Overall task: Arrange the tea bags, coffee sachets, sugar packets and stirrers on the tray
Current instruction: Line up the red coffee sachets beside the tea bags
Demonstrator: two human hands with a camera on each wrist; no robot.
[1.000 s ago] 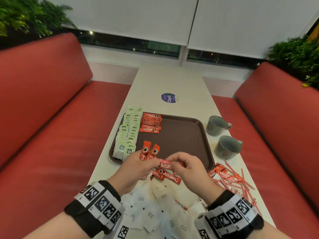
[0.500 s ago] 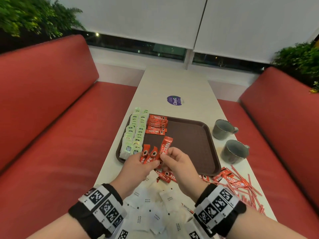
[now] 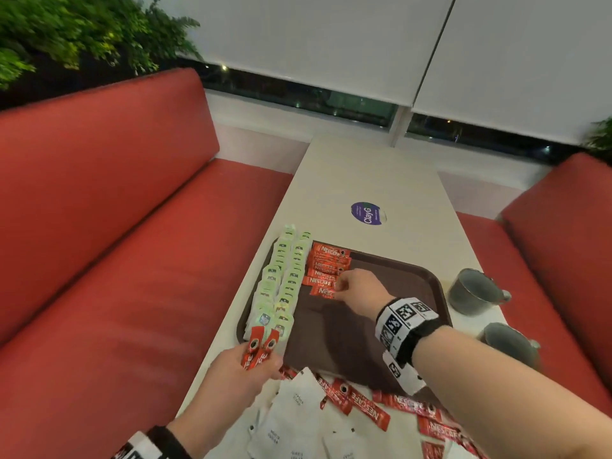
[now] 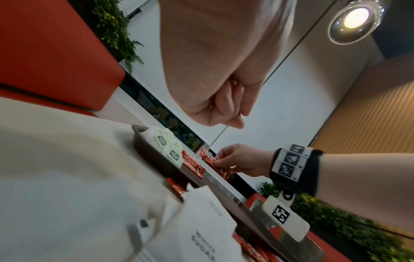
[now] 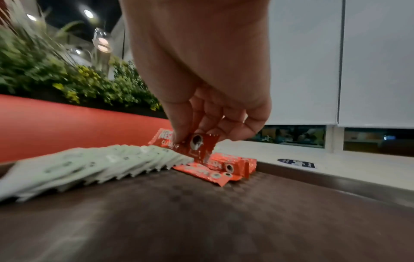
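Now the right hand pinches one coffee sachet just above the near end of the sachet row on the tray, its long axis parallel to them, while the left hand grips two spare sachets.

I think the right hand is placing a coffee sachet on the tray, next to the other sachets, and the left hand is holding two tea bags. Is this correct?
Not quite. The left hand holds two red coffee sachets, not tea bags; the head view shows this. The rest is right: the right hand is placing a sachet on the tray beside the other sachets.
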